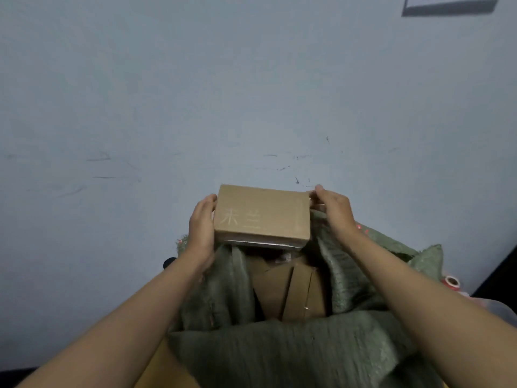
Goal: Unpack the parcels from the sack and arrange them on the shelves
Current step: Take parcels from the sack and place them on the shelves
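A brown cardboard parcel (263,217) with pale printed characters is held above the open mouth of a green woven sack (293,348). My left hand (201,228) grips its left end, fingers curled behind the far edge. My right hand (333,208) grips its right end near the top corner. Inside the sack lie more brown cardboard parcels (288,292), partly hidden by the sack's folds. No shelf is in view.
A pale blue-grey scuffed wall (251,93) fills the view behind the sack. A red-and-white roll of tape (451,282) sits at the right beside a clear plastic container (492,308). A brown cardboard surface (165,371) shows at the bottom beneath the sack.
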